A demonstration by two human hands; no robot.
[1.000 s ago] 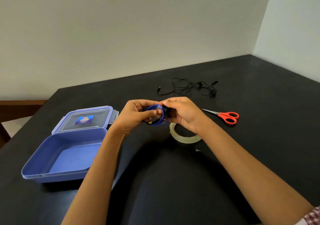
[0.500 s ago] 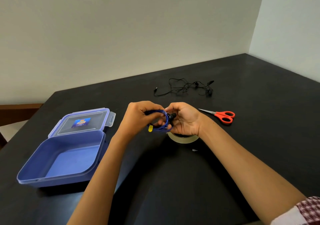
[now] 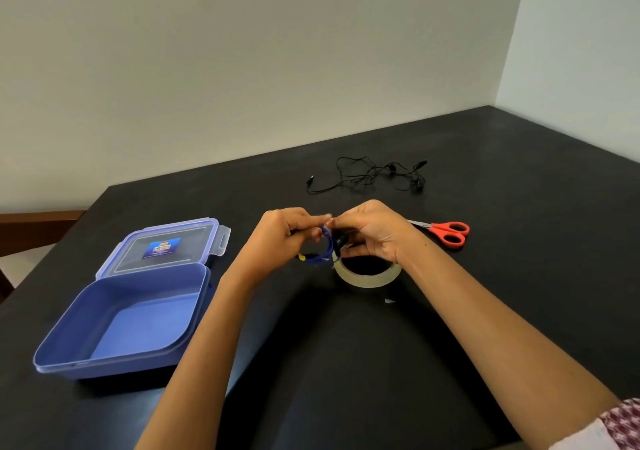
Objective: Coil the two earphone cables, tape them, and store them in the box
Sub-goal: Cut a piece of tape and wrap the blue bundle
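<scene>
The grip is above the middle of the dark desk [image 3: 519, 276]. There the left hand [image 3: 285, 236] and the right hand [image 3: 375, 231] both pinch the blue earphone coil [image 3: 323, 254] at its upper part, with their fingertips almost meeting. Both grips are clamped on the coil, which hangs lifted off the desk. A black part of the earphone sits by the right fingers.

Just below the grip, a little to the right, the tape roll [image 3: 367, 276] lies flat. Whether the coil touches its rim I cannot tell. Right of the grip the red scissors [image 3: 446, 232] are near, blades pointing toward the right hand. Beyond the grip, well apart, the black earphone cable [image 3: 367, 178] lies loose near the far edge of the desk, which meets the wall. Left of the grip stands the box [image 3: 104, 368], open, its lid [image 3: 166, 245] folded back. The box's near corner is close to the left forearm.

Bare desk lies right of the scissors up to the side wall, and also between the two forearms.

Both forearms come from the lower corners and converge. The backs of the hands face up and the fingers are curled.
</scene>
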